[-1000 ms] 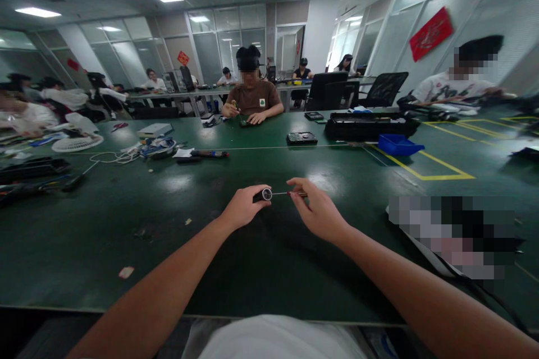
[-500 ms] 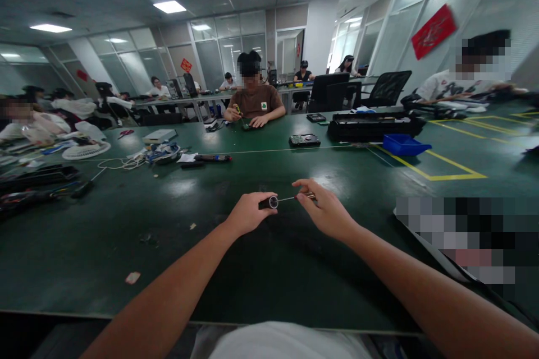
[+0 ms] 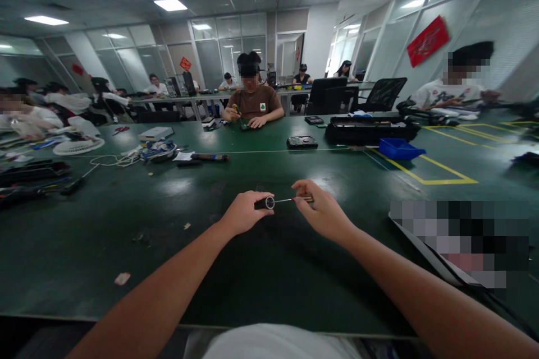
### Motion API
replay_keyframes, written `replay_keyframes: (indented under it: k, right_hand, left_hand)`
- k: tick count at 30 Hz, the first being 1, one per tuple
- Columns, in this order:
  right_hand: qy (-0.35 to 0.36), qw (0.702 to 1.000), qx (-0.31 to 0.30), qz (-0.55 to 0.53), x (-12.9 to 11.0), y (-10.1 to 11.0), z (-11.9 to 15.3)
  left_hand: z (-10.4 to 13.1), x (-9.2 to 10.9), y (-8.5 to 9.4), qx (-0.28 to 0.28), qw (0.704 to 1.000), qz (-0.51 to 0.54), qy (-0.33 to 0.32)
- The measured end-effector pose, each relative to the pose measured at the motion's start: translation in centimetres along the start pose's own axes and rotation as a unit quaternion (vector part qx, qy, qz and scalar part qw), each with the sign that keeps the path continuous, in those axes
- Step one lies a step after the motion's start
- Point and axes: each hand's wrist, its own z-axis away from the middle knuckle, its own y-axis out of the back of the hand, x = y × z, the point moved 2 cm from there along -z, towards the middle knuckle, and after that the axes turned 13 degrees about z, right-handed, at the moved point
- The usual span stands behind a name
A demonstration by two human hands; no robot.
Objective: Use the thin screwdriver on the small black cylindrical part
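My left hand grips a small black cylinder between thumb and fingers. Its round end, with a silvery ring, faces right. In my right hand is a thin screwdriver, its handle mostly covered by the fingers. The metal shaft points left, with its tip at or very close to the ringed end; whether it touches, I cannot tell. Both hands are held above the dark green table, in front of me.
Beyond my hands lie a hard drive, a blue bin and a long black housing. Tools and a white cable lie left. Across the table sits a person in a brown shirt. A paper scrap lies near the front edge.
The view has shifted slightly, so most things on the table appear a little further left. My hands keep nearly the same pose, with the screwdriver still at the cylinder's end.
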Motion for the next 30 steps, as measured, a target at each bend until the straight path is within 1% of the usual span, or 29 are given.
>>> replay_keyframes:
  k: [3,5,12,16,20,23,27,30]
  right_hand:
    - [-0.032,0.999,-0.015,0.005,0.18,0.04,-0.12]
    - [-0.039,0.999,-0.020,0.006,0.23,-0.02,-0.16]
    - [-0.013,1.000,0.017,-0.016,0.05,0.05,-0.01]
    - [-0.014,1.000,-0.006,-0.012,0.04,0.21,-0.11]
    - [-0.036,0.999,-0.035,-0.005,0.23,-0.05,-0.26]
    - [-0.036,0.999,-0.034,-0.001,0.33,-0.28,-0.26]
    - [-0.010,1.000,-0.012,-0.006,0.31,-0.26,-0.15]
    - [-0.002,0.999,-0.029,-0.014,0.32,-0.26,-0.12]
  left_hand:
    - [0.03,0.09,0.06,0.007,1.000,0.002,0.004]
    - [0.03,0.05,0.09,0.012,1.000,0.005,0.007]
    - [0.00,-0.05,0.23,0.027,0.999,0.014,0.009]
    - [0.02,0.05,0.19,0.017,1.000,0.013,0.006]
    - [0.05,0.08,0.21,0.014,1.000,0.011,0.004]
    - [0.06,0.10,0.21,0.012,1.000,0.012,0.002]
    - [0.02,0.01,0.13,0.015,1.000,0.019,0.002]
    - [0.00,-0.17,0.07,0.015,1.000,0.017,0.000]
